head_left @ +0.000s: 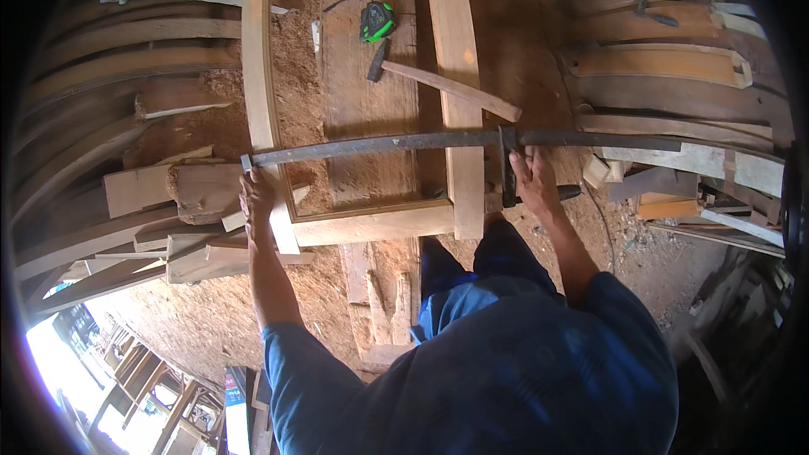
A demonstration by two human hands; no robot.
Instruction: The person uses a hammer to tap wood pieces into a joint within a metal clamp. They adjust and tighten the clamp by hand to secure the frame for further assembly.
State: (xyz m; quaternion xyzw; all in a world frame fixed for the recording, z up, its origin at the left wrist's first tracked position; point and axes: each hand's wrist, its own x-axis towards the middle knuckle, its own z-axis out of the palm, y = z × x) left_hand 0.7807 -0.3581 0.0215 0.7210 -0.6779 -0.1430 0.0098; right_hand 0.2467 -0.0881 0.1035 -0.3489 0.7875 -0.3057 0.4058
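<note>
A brown earthen-looking floor (202,316) strewn with sawdust and shavings spreads across the frame, turning greyer and littered with small chips at the right. Stacked planks (181,29) fill the left side; a second lumber pile (661,63) lines the upper right, its boards bowed by the lens. Glaring white daylight (59,362) enters at the lower left, behind an openwork wooden structure (152,375). A blue-and-white panel (238,409) stands near the bottom edge. The lower right sinks into shadow, with dim wood scraps (746,312).
</note>
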